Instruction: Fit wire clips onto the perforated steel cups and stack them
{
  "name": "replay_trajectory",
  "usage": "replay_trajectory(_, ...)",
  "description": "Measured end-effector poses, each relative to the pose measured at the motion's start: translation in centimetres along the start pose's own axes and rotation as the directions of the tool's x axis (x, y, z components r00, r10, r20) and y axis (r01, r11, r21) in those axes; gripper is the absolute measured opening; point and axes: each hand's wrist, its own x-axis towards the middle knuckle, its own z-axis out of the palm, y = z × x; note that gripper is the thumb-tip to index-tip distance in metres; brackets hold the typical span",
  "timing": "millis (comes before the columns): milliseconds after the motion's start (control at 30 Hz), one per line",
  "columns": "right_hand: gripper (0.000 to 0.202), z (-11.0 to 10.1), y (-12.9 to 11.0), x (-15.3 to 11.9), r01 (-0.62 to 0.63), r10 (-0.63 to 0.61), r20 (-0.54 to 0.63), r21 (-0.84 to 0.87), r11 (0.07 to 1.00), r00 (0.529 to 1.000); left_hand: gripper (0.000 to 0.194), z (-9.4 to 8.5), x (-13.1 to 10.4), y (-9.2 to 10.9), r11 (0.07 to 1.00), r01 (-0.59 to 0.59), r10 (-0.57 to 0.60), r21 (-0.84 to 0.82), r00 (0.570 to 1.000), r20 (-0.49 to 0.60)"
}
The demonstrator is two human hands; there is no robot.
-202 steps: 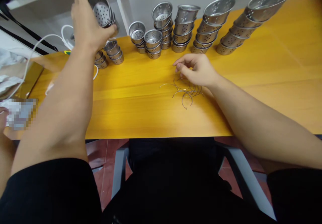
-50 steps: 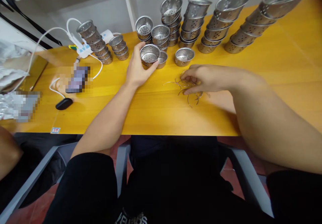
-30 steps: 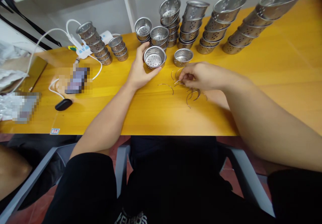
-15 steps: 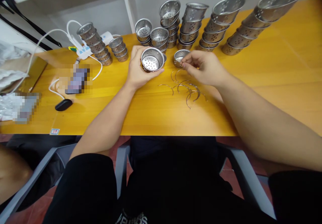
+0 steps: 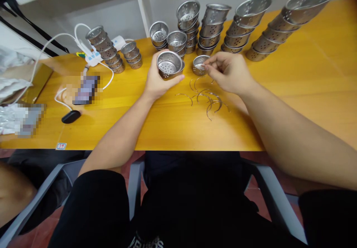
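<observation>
Cup (image 5: pixel 168 66) of punched metal sat in the left hand (image 5: pixel 154 81), its mouth tipped up toward the wearer, with the thumb along the near wall and the fingers wrapped behind. A smaller cup (image 5: pixel 197 70) stood upright on the table (image 5: pixel 156 127), just right of the held one and closer to the right hand (image 5: pixel 231 72). That hand came in from the right, thumb and forefinger pressed together at the small cup's right rim; whether they touched it, or pinched a wire, could not be told. Nearer the wearer, below those fingertips, curved wires (image 5: pixel 221 103) lay scattered, their arcs turned various ways. Stacks of cups (image 5: pixel 213 29) rose behind both hands. Well off to the left were a power strip (image 5: pixel 94 57), a phone (image 5: pixel 87 90) and a seated person's bare limb (image 5: pixel 13 192).
</observation>
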Motion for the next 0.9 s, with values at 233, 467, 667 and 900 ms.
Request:
replay_trajectory(233,0.061,0.1,0.9,0.1,0.077,-0.077,-0.013,0.021,0.997,0.997,0.108,0.6,-0.3,-0.9,0.997,-0.07,0.07,-0.036,0.997,0.011)
replay_trajectory(467,0.064,0.4,1.3,0.1,0.079,-0.078,-0.026,0.031,0.996,0.997,0.097,0.2,-0.3,1.2,0.999,-0.029,0.03,-0.021,0.999,0.036)
replay_trajectory(667,0.069,0.8,1.6,0.4,0.059,-0.063,-0.077,-0.053,0.997,0.995,0.101,1.7,-0.6,1.5,0.989,0.07,-0.063,-0.128,0.997,0.053)
replay_trajectory(900,0.06,1.3,-0.2,0.1,0.007,-0.009,-0.088,-0.019,1.0,0.996,0.111,2.2,-0.6,3.1,0.956,0.19,-0.173,-0.224,0.981,0.091)
